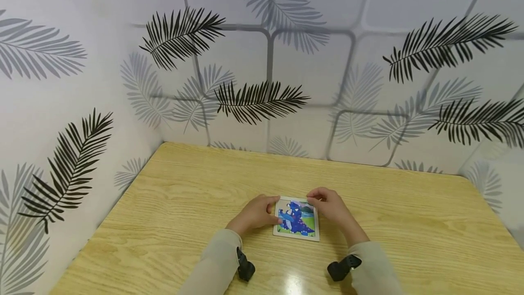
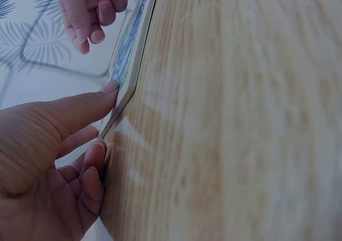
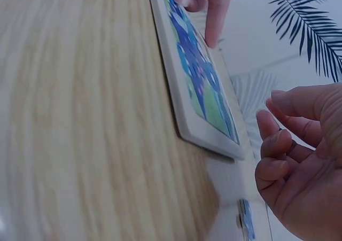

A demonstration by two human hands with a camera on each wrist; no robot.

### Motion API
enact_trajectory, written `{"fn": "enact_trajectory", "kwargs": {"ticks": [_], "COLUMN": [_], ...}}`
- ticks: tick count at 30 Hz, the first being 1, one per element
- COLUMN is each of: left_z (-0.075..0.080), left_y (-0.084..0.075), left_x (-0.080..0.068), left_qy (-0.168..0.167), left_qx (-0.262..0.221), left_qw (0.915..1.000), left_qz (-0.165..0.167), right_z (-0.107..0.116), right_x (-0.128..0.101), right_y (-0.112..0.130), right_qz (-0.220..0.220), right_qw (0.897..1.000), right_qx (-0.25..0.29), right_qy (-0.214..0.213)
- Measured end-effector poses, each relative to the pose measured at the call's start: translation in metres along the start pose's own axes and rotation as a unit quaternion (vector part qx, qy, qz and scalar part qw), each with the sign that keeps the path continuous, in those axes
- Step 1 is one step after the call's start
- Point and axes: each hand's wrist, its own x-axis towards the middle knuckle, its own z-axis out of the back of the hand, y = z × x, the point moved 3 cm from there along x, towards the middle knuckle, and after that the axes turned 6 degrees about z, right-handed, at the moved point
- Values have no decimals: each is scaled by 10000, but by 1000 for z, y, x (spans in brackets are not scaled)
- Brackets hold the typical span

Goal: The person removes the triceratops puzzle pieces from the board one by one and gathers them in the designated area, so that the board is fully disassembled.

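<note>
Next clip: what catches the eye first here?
A small framed puzzle with a blue dinosaur picture lies flat near the front of a wooden table. The left hand touches its left edge, the right hand its top right corner. Leaf-patterned walls enclose the table.

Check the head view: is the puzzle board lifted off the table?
No, the puzzle board lies flat on the table, with the left hand at its left edge and the right hand at its top right corner.

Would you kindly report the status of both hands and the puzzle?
Left hand touching puzzle tray at its left edge. Right hand at its top right corner, grip unclear. Tray flat on table. Nothing in the way.
</note>
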Motion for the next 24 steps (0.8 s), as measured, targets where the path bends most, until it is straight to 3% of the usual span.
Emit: {"fn": "enact_trajectory", "kwargs": {"ticks": [4,11,18,24], "left_z": [0,1,1,1], "left_y": [0,-2,-2,-2], "left_x": [1,0,0,0], "left_qy": [38,28,27,1], "left_qx": [27,25,21,9], "left_qw": [9999,9999,9999,9999], "left_qz": [109,-107,-152,-124], "right_z": [-12,-30,-36,-39], "right_x": [1,2,3,5], "right_y": [4,11,15,12], "right_qz": [74,195,225,507], "right_qw": [9998,9990,9980,9944], "right_qx": [-66,-224,-512,-868], "right_qy": [148,320,284,329]}}
